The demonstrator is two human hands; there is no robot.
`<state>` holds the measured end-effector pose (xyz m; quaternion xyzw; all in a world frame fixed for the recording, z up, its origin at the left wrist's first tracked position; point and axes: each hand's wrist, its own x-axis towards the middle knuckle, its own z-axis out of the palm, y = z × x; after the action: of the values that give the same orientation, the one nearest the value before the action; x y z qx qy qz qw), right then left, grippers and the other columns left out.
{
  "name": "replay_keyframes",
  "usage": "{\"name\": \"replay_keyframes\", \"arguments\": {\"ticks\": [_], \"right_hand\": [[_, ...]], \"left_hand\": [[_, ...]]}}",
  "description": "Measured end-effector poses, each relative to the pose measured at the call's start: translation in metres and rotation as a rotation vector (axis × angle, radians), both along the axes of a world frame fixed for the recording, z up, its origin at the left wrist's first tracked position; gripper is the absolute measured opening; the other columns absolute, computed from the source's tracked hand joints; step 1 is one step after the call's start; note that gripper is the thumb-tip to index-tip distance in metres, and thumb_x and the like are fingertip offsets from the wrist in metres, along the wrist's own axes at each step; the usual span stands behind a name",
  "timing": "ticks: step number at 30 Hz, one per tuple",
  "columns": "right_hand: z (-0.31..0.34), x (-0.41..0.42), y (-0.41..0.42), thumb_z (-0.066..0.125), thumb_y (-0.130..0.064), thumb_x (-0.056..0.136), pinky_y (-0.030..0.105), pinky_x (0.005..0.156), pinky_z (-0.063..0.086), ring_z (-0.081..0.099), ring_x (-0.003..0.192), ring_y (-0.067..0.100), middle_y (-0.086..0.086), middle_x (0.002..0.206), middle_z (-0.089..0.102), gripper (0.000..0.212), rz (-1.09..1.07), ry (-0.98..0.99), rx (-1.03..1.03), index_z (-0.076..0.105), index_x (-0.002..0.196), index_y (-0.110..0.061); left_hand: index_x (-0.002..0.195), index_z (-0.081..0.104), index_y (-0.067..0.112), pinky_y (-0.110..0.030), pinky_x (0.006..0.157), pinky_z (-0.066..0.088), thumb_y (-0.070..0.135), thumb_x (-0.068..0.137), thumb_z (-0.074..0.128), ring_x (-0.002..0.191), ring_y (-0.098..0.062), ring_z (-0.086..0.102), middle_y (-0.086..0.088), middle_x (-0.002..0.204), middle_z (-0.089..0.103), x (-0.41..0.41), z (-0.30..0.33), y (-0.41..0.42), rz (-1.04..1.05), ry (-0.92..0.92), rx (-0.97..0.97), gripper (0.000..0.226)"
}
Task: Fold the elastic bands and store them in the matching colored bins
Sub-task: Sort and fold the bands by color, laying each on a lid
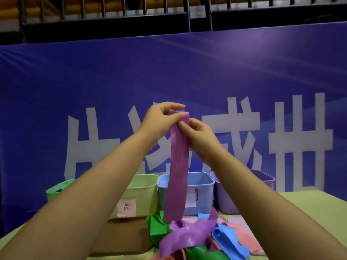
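Head view: both forearms reach forward and upward from the lower corners, meeting at centre frame. The left hand (159,121) has its fingers curled over the top end of a purple band (177,166), with the thumb laid across the band's front face; the right hand (200,136) pinches the same band just below, thumb on the front and the remaining fingers hidden behind the strip. The band hangs straight down from this grip, its long axis vertical, its flat face turned toward the camera, and its lower end reaching a pile of bands (199,239) on the table (309,205). The pile holds green, purple, blue and pink strips, tangled so that single pieces are hard to separate; its near edge is cut off by the frame. Behind the pile stand 3 bins in a row: a green bin (142,192), a blue bin (202,190) and a purple bin (262,179). The forearms cover part of the green and purple bins, and the hanging band crosses the blue one. The label on the green bin is too blurred to read.
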<state>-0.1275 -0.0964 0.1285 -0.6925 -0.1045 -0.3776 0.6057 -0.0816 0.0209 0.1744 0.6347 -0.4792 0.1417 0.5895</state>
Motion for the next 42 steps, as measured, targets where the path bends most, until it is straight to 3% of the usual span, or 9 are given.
{"name": "replay_keyframes", "arguments": {"ticks": [3,7,10,13,19,25,32,39,42], "right_hand": [[0.009,-0.016,0.018,0.059,-0.024,0.091,0.025,0.059,0.051,0.064,0.071,0.014,0.007,0.086,0.070,0.016,0.016,-0.088,0.069,0.067,0.099,-0.012],[-0.002,-0.042,0.045,0.061,-0.019,0.089,0.020,0.057,0.051,0.066,0.069,0.010,0.005,0.083,0.071,0.014,0.081,-0.132,0.092,0.068,0.098,-0.011],[-0.027,-0.061,0.066,0.060,-0.015,0.090,0.020,0.061,0.052,0.067,0.072,0.009,0.003,0.082,0.072,0.011,0.116,-0.135,0.080,0.068,0.096,-0.010],[-0.059,-0.077,0.080,0.060,-0.015,0.089,0.026,0.072,0.055,0.067,0.080,0.016,0.008,0.087,0.071,0.010,0.115,-0.120,0.107,0.068,0.095,-0.010],[-0.131,-0.096,0.098,0.058,-0.013,0.089,0.019,0.064,0.052,0.065,0.069,0.008,-0.003,0.077,0.072,0.010,0.122,0.014,0.175,0.067,0.094,-0.013],[-0.190,-0.103,0.108,0.056,0.002,0.087,0.015,0.052,0.049,0.063,0.057,0.000,-0.009,0.062,0.069,0.016,0.187,0.193,0.175,0.062,0.089,-0.013],[-0.254,-0.101,0.118,0.065,-0.004,0.085,0.016,0.062,0.049,0.061,0.066,0.000,-0.011,0.069,0.069,0.017,0.180,0.540,-0.025,0.064,0.083,-0.021],[-0.265,-0.104,0.121,0.066,-0.003,0.084,0.018,0.068,0.052,0.063,0.072,0.004,-0.006,0.081,0.069,0.018,0.170,0.568,-0.024,0.063,0.091,-0.020],[-0.270,-0.109,0.123,0.064,-0.003,0.085,0.022,0.062,0.055,0.066,0.067,0.012,0.000,0.078,0.070,0.012,0.245,0.588,0.058,0.064,0.093,-0.013]], "left_hand": [[0.109,0.064,0.014,-0.025,0.077,0.056,0.017,0.084,0.068,0.087,-0.015,0.065,-0.006,0.100,0.067,-0.017,0.003,0.019,-0.091,0.097,-0.042,0.026],[0.105,0.065,0.004,-0.027,0.075,0.053,0.018,0.087,0.062,0.074,-0.013,0.063,-0.004,0.084,0.067,-0.037,-0.013,0.045,-0.225,0.298,-0.028,0.022],[0.102,0.066,0.005,-0.035,0.087,0.051,0.022,0.086,0.062,0.078,-0.018,0.061,-0.008,0.085,0.064,-0.051,-0.036,0.064,-0.313,0.481,0.010,0.024],[0.108,0.066,0.001,-0.046,0.101,0.043,0.028,0.080,0.064,0.097,-0.029,0.058,-0.020,0.106,0.060,-0.070,-0.069,0.077,-0.323,0.614,0.049,0.038],[0.094,0.067,0.004,-0.026,0.067,0.056,0.015,0.088,0.060,0.067,-0.014,0.066,-0.006,0.072,0.069,-0.095,-0.121,0.087,-0.239,0.564,-0.024,0.015],[0.102,0.065,0.000,-0.043,0.086,0.052,0.014,0.087,0.059,0.091,-0.028,0.066,-0.021,0.100,0.069,-0.104,-0.137,0.095,-0.200,0.635,-0.049,0.021],[0.098,0.064,0.007,-0.031,0.070,0.058,0.017,0.089,0.056,0.078,-0.018,0.071,-0.009,0.083,0.073,-0.100,-0.126,0.114,-0.214,0.573,-0.266,0.016],[0.102,0.061,0.009,-0.028,0.067,0.056,0.018,0.092,0.054,0.081,-0.019,0.072,-0.008,0.088,0.073,-0.099,-0.117,0.127,-0.096,0.473,-0.310,0.015],[0.112,0.055,0.010,-0.027,0.067,0.056,0.013,0.092,0.053,0.079,-0.018,0.072,-0.010,0.095,0.070,-0.100,-0.114,0.129,-0.046,0.404,-0.329,0.019]]}}
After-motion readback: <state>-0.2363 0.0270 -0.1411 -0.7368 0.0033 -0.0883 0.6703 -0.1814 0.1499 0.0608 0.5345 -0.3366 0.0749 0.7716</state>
